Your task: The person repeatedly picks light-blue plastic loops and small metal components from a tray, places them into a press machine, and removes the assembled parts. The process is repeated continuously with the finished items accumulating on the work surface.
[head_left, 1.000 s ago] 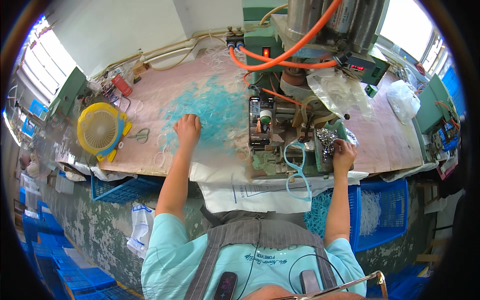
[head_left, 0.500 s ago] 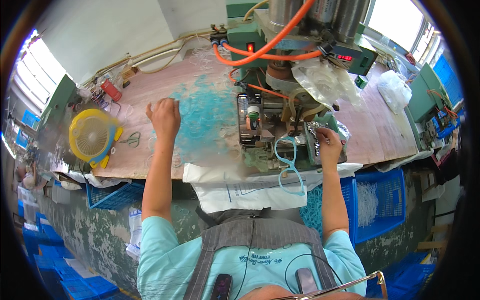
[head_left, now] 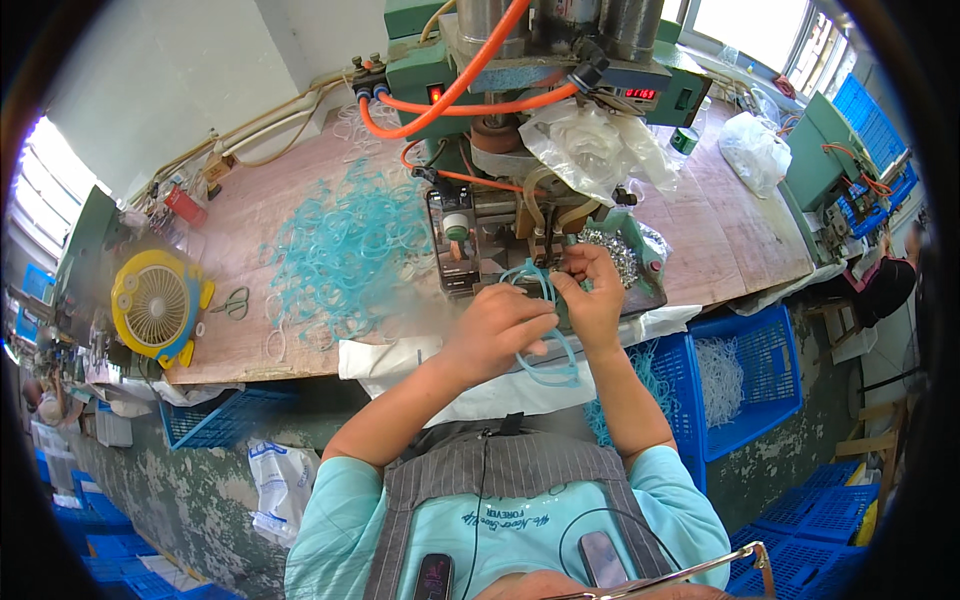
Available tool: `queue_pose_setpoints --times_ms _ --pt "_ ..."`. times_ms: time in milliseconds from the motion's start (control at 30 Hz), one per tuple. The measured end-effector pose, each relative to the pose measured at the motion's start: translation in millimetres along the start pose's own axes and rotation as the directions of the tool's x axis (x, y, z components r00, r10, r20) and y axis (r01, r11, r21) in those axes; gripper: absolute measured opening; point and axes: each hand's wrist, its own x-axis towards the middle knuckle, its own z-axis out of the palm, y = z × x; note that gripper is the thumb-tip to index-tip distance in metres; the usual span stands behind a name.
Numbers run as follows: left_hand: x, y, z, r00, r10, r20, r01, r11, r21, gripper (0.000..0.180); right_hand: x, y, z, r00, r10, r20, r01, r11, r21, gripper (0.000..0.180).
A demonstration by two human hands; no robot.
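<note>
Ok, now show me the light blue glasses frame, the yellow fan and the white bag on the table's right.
Light blue glasses frame [head_left: 550, 381], head view: lower rim.
Yellow fan [head_left: 157, 306], head view: middle of its grille.
White bag [head_left: 754, 155], head view: middle of its side.

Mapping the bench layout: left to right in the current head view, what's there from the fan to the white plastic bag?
Yellow fan → scissors → turquoise pile → left hand → right hand → white plastic bag.
</note>
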Motion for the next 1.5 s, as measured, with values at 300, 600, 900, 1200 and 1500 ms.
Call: queue_pose_setpoints --times_ms 300,600,900,1200,1500 --pt "-7 11 0 0.994 0.106 -0.028 -0.105 0.994 0.043 0.036 7 -7 17 0.994 0.090 -0.059 -0.084 0.993 0.087 0.044" --pt "24 0 -27 0.863 -0.317 -0.393 0.315 0.946 -0.071 0.017 4 -2 23 0.994 0.097 -0.044 -0.090 0.986 0.140 0.048" --pt "20 0 -39 0.895 -0.376 -0.240 0.386 0.923 -0.010 0.028 3 -4 28 0.992 0.096 -0.078 -0.076 0.972 0.223 0.047" --pt "-7 1 13 0.996 -0.035 0.085 0.040 0.997 -0.059 0.037 37 75 -63 0.950 -0.252 -0.185 0.063 0.734 -0.676 0.028" --pt "-9 0 14 1.000 -0.005 0.020 0.006 0.999 -0.051 0.029 15 107 -105 0.997 0.054 0.051 0.015 0.520 -0.854 0.016"
